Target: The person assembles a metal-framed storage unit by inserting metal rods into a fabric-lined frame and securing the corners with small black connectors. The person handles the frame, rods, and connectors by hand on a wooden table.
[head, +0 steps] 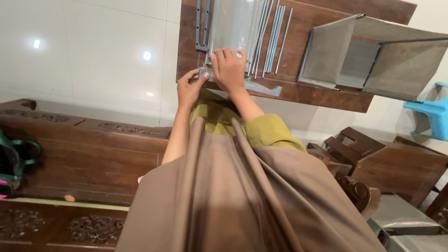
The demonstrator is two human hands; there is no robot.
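My left hand [190, 86] pinches the near end of a grey plastic bracket [261, 87] that lies along the front edge of a dark wooden table [322, 95]. My right hand [228, 70] presses flat on the near end of a grey fabric panel [233, 23] lying on the table, just above the bracket. Several thin metal rods [273, 37] lie to the right of the panel. A dark slotted metal strip [201, 25] lies to its left.
An open grey fabric box [373, 56] stands on the table's right end. A carved wooden bench [84, 154] is at the left with a green-strapped bag [14, 163]. A blue plastic stool [431, 116] and wooden furniture [387, 163] sit at the right. White tiled floor lies beyond.
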